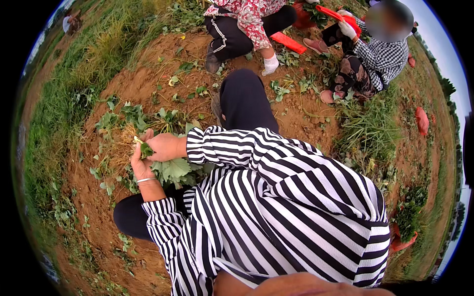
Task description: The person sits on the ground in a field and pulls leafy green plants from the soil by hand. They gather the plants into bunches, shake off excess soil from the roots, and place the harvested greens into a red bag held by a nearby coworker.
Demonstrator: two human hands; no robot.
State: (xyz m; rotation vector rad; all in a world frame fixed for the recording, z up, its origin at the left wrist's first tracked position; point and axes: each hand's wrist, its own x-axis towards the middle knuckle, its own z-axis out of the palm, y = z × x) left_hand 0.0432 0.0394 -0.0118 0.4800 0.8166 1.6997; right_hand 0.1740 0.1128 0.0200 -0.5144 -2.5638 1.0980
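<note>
My left hand (142,164), with a silvery bracelet at its wrist, has its thumb raised against a pale stem end (138,140). My right hand (164,147) meets it from the other side, and its fingers pinch a small dark green leaf (147,150) between the hands. Broad lobed green leaves (174,169) spread below the right hand, towards my lap; how their stems are held is hidden. Just beyond my fingers, tan stringy plant matter (124,142) lies on the soil. More leafy plants (135,114) lie above it.
A person in a red floral top (255,18) crouches at the top, a white-gloved hand near the soil. Another in a checked shirt (387,61) sits at upper right, holding red material (339,16). Grass (74,96) borders the soil; red sacks (421,120) stand at right.
</note>
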